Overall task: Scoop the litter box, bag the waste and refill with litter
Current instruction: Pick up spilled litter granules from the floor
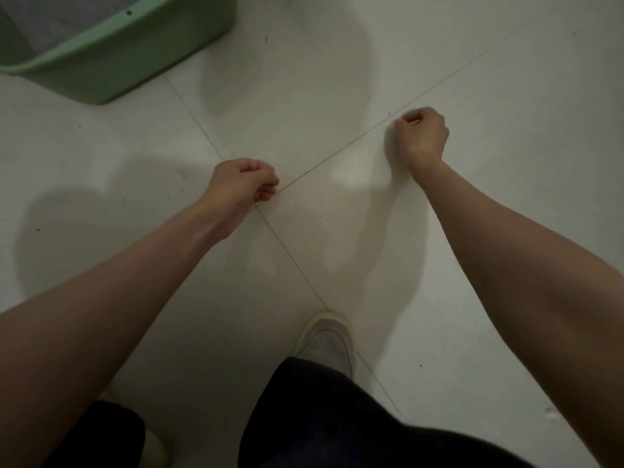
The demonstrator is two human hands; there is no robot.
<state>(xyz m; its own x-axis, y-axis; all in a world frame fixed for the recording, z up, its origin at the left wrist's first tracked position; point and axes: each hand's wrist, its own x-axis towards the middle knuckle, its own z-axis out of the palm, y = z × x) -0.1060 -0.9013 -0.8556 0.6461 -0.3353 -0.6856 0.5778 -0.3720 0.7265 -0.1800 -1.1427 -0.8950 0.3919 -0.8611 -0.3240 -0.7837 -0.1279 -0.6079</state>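
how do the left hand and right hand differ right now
The left hand sits lower and nearer the frame's middle, knuckles turned right; the right hand is higher and farther out. The left is closer to the green box. Both have curled fingers, hold nothing visible, and hang above the floor.

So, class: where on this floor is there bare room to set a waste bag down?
Bare tile lies between the left hand and right hand, and past them as far as the green litter box. More lies right of the right arm. It is tight at the bottom, around the shoe and dark trouser legs.
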